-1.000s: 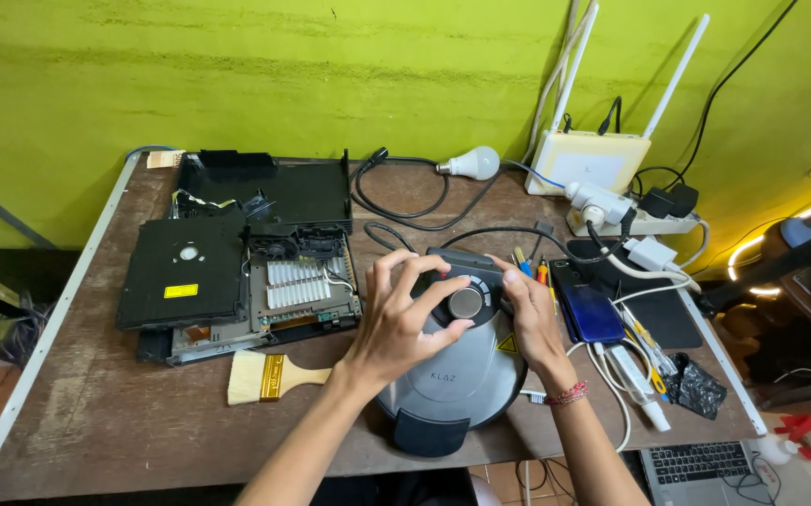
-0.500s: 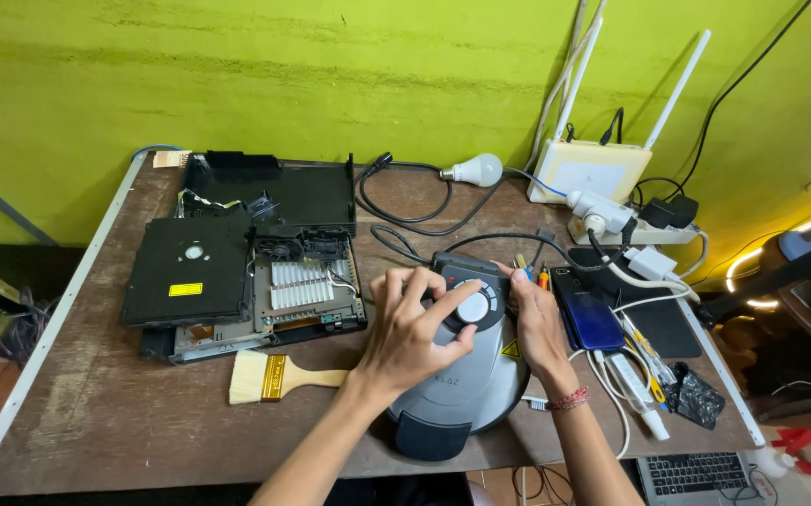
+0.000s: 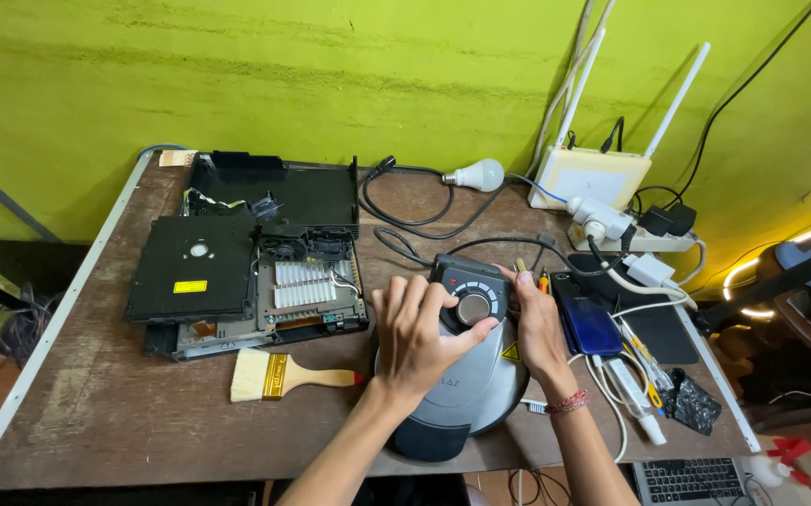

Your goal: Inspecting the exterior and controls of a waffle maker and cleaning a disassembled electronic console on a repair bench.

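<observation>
Left hand [image 3: 420, 333] lies spread over the round silver appliance [image 3: 466, 384], thumb at its knob [image 3: 473, 308]; right hand [image 3: 539, 323] grips the appliance's right edge, fingers curled

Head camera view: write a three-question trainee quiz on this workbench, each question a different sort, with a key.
1. True or false: the left hand rests on the round silver appliance, its thumb against the dial.
2. What lies on the table just left of the appliance? A) a paintbrush B) a hammer C) a mug
3. Fill in: the right hand grips the appliance's ____ edge, beside the blue phone.

Key
1. True.
2. A: the paintbrush with a wooden handle lies there, in front of the opened black device.
3. Right.
</observation>
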